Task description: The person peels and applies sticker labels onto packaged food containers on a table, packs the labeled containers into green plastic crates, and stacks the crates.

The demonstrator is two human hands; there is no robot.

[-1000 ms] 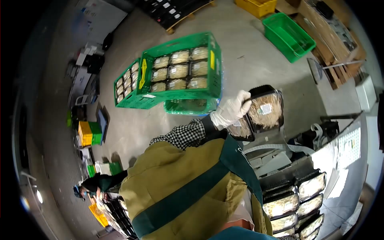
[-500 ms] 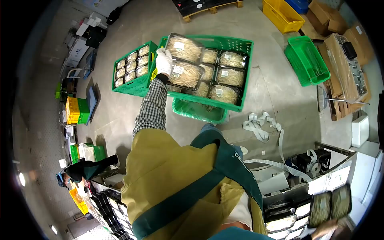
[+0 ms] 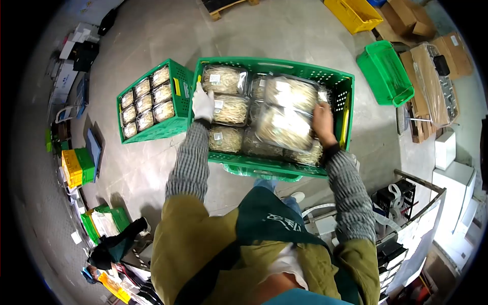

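My left hand [image 3: 203, 104], in a white glove, is at the left wall of the green crate [image 3: 277, 63], beside the left column of packs. Its fingers look loosely apart, with nothing held. My bare right hand [image 3: 324, 123] grips the right edge of two black trays with clear lids, full of pale thin strands. The upper pack [image 3: 292, 95] and lower pack [image 3: 285, 128] are slightly blurred and tilted over the crate's right half. Beneath them lie more such packs, partly hidden. Three packs show in the left column, including the middle pack [image 3: 230, 110].
A second green crate [image 3: 178, 101] full of similar packs stands at left. A green basket [image 3: 386, 73] and yellow crate [image 3: 354, 14] sit at the upper right. Another person [image 3: 119, 244] works at lower left. A black rack [image 3: 394, 201] stands at lower right.
My left hand has let go of its two packs, which now lie in the crate's left column. My right hand has come from the lower-right packs to the crate, carrying two packs.
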